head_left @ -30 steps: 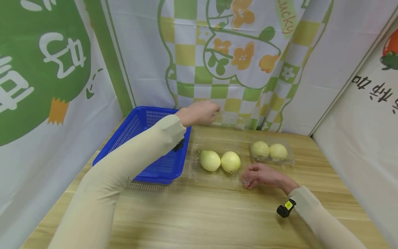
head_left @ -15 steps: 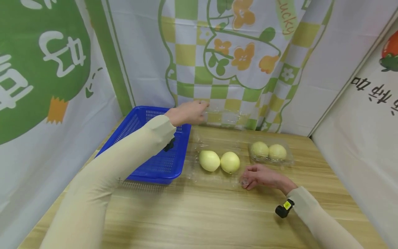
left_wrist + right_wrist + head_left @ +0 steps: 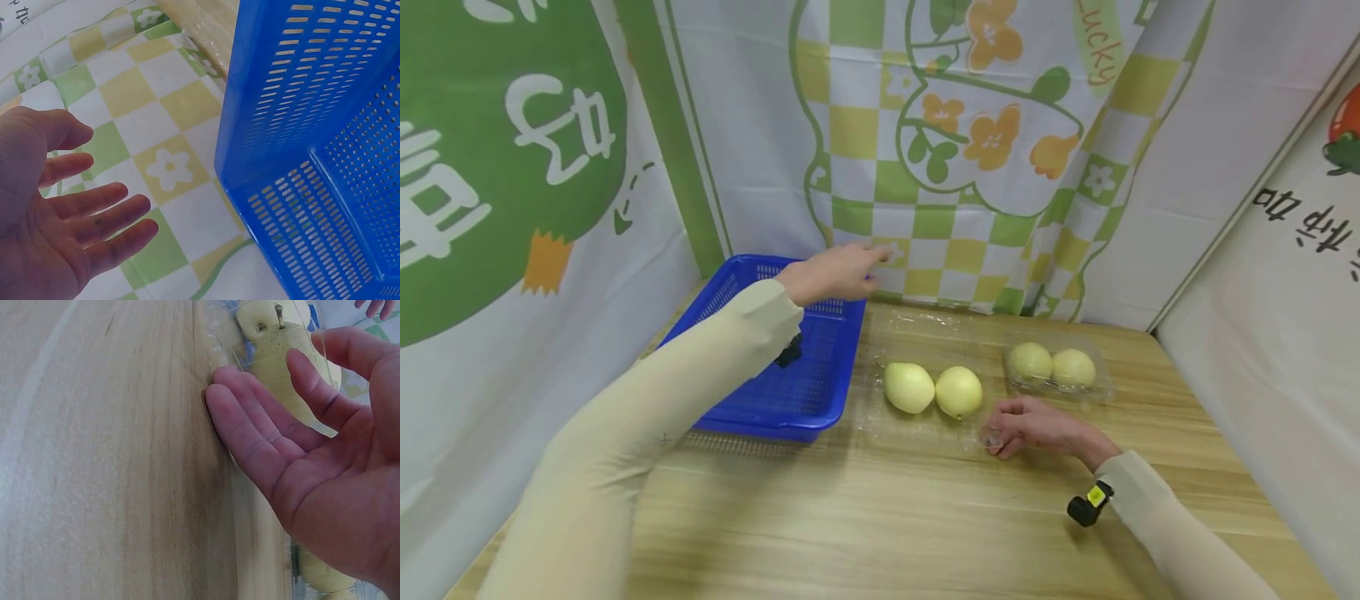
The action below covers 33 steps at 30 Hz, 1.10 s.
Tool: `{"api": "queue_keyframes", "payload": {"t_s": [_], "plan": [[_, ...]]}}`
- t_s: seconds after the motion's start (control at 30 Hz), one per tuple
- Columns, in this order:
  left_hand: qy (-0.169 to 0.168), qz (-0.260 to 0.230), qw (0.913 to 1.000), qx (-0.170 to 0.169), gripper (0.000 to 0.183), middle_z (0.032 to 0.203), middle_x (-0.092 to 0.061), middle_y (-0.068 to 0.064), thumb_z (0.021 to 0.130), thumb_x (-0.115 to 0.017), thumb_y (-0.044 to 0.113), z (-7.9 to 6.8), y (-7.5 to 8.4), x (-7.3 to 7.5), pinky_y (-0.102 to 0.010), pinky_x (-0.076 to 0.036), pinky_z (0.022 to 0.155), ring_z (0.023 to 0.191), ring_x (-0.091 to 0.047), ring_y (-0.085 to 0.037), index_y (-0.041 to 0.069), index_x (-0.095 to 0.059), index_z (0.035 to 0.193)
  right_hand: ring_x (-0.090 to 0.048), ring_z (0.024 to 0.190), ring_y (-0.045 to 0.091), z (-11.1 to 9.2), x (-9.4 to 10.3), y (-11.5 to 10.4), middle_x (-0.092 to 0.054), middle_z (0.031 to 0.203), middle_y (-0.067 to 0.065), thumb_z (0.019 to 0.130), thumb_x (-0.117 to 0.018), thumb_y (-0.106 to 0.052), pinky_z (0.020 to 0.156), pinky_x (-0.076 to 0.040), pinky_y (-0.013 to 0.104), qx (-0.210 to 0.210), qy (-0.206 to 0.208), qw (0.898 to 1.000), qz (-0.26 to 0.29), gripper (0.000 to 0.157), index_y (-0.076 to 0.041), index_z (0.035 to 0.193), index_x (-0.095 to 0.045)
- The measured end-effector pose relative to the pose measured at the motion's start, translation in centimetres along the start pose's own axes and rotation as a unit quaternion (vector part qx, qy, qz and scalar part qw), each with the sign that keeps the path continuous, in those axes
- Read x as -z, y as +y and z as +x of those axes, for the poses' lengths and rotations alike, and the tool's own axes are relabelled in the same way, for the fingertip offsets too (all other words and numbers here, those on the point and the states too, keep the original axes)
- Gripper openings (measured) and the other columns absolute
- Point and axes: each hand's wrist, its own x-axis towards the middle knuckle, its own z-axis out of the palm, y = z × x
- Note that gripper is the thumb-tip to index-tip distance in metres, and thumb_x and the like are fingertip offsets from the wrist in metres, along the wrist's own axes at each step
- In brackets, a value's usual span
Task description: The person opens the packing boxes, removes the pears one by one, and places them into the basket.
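In the head view, two pale yellow pears [image 3: 910, 388] sit in a clear plastic clamshell box [image 3: 895, 435] whose lid [image 3: 928, 321] lies folded back towards the curtain. My right hand [image 3: 1037, 425] is at the box's near right corner; in the right wrist view its thumb and index finger pinch the clear plastic edge beside a pear [image 3: 275, 362]. Above the far side of a blue basket [image 3: 827, 408], my left hand [image 3: 835, 273] is raised and holds nothing. The left wrist view shows its fingers [image 3: 112, 219] spread loosely beside the basket.
A second clear box [image 3: 1101, 385] with two pears [image 3: 1073, 368] stands on the right. The wooden table [image 3: 880, 517] runs back to a checkered curtain [image 3: 925, 250]. Printed cloth walls [image 3: 1247, 292] stand at both sides.
The clear lid, upright near my left hand before, now lies back on the table. My left hand has let go of it and moved left over the basket. The right hand stays at the corner.
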Motion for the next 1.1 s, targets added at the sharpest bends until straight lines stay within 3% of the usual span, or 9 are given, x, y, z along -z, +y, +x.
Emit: {"api": "queue_keyframes", "payload": {"t_s": [0.17,0.47,0.73,0.93,1.1], "plan": [[0.018,-0.022,0.9994,-0.019,0.047,0.129,-0.053,-0.014,0.089,-0.045,0.015,-0.7,-0.5,0.3,-0.037,-0.046,0.077,0.088,-0.053,-0.023,0.007,-0.042,0.136,-0.065,0.085,0.027,-0.1,0.0,-0.2,-0.064,0.094,0.018,0.095,-0.051,-0.022,0.078,-0.054,0.044,-0.001,0.003,1.000,-0.005,0.039,0.016,0.107,-0.049],[0.048,-0.058,0.9964,-0.038,0.041,0.131,-0.053,-0.012,0.093,-0.047,0.021,-2.0,-1.2,0.6,-0.040,-0.041,0.098,0.118,-0.051,-0.026,0.007,-0.047,0.131,-0.065,0.085,0.033,-0.5,-0.3,-0.9,-0.064,0.093,0.020,0.096,-0.049,-0.023,0.075,-0.054,0.050,-0.017,0.006,1.000,-0.013,0.034,0.010,0.104,-0.053],[0.063,-0.113,0.9908,-0.040,0.041,0.130,-0.053,-0.004,0.095,-0.045,0.026,-5.7,-0.6,0.9,-0.039,-0.043,0.096,0.116,-0.052,-0.020,0.011,-0.047,0.133,-0.064,0.087,0.036,-0.6,-0.7,-1.4,-0.064,0.092,0.017,0.095,-0.050,-0.029,0.067,-0.055,0.049,-0.041,0.025,0.997,-0.060,0.035,0.005,0.105,-0.055],[0.087,-0.097,0.9911,-0.028,0.041,0.130,-0.053,-0.006,0.095,-0.046,0.027,-7.9,-1.3,0.7,-0.040,-0.042,0.098,0.120,-0.049,-0.022,0.010,-0.047,0.132,-0.064,0.082,0.034,-0.8,-0.8,-2.1,-0.064,0.091,0.019,0.095,-0.050,-0.032,0.063,-0.056,0.046,-0.049,0.036,0.989,-0.133,0.033,-0.001,0.098,-0.060],[0.107,-0.067,0.9919,-0.007,0.040,0.128,-0.055,-0.008,0.095,-0.047,0.027,-9.8,-2.7,-0.5,-0.042,-0.042,0.097,0.118,-0.051,-0.025,0.008,-0.050,0.129,-0.064,0.078,0.035,-1.1,-1.1,-2.8,-0.065,0.088,0.019,0.095,-0.050,-0.032,0.059,-0.055,0.046,-0.048,0.040,0.982,-0.179,0.032,-0.002,0.092,-0.061]]}}
